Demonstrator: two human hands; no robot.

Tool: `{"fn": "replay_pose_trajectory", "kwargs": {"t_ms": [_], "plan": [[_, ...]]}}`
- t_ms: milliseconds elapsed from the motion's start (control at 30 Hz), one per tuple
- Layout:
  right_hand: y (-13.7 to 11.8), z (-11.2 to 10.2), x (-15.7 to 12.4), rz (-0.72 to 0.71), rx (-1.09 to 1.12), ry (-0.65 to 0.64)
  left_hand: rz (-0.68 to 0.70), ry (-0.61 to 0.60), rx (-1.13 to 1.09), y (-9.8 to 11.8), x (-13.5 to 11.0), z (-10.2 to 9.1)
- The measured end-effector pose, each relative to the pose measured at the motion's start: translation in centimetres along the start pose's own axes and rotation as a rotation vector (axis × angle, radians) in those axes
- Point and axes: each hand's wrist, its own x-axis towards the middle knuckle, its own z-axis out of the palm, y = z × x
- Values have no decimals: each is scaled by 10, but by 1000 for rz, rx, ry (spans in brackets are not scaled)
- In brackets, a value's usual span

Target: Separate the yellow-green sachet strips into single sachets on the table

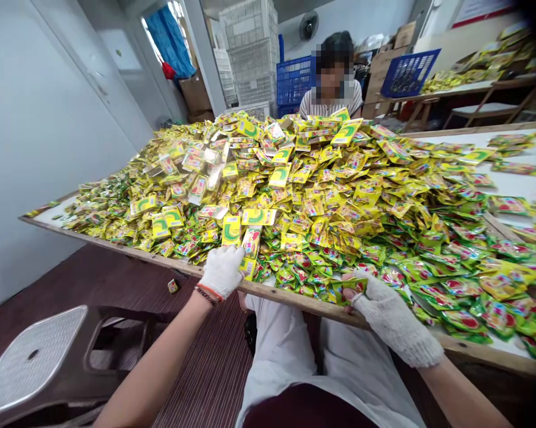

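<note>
A big heap of small yellow and green sachets (321,190) covers a white table with a wooden edge (295,300). My left hand (222,270), in a white knit glove, is closed on a few yellow sachets (249,246) at the table's near edge. My right hand (386,315), also gloved, pinches a green sachet (352,285) by the edge, with bare fingertips showing. I sit with a white apron (295,362) over my lap.
A person in a striped shirt (333,98) sits across the table. A plastic stool (40,356) stands at my lower left. White crates (250,53) and blue crates (295,80) stack behind. Another table (482,89) with sachets is at far right.
</note>
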Motion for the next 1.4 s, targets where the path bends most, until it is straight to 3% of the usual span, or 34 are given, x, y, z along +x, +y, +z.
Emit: {"fn": "replay_pose_trajectory", "kwargs": {"t_ms": [100,200,267,367,467,533,600,700,767,833,900,967,1067,1133,1200,1400], "plan": [[-2,2,1,-20,-29,15,36,-47,50,-19,-2,-7],[-10,5,-1,2,13,16,7,8,-234,-13,-3,-18],[-16,11,-3,8,93,5,-35,42,-669,5,-5,-20],[-21,23,-6,-50,286,-36,-132,-30,-1356,46,-9,-13],[-16,30,-6,-64,352,-11,-170,-117,-1669,80,-16,2],[-11,26,-7,-62,230,65,-83,-224,-1773,86,-18,9],[-8,15,-11,-215,37,141,33,-480,-1876,80,-15,10],[-14,-3,-20,-704,-288,169,174,-871,-1862,65,-5,2],[-20,-10,-25,-915,-490,142,318,-933,-1624,63,0,-7],[-21,-15,-28,-957,-599,123,446,-830,-1286,69,1,-16],[-16,-16,-29,-909,-556,119,451,-618,-986,79,-1,-21],[-8,-17,-31,-716,-398,173,365,-339,-744,87,-5,-21],[-1,-13,-35,-233,-51,273,296,-26,-408,96,-9,-13],[-4,-7,-36,2,112,260,329,45,-289,101,-12,-6],[-8,-3,-35,89,126,197,370,75,-274,106,-16,2],[-14,-14,-22,-13,-131,-52,425,113,-358,113,-22,11]]}}
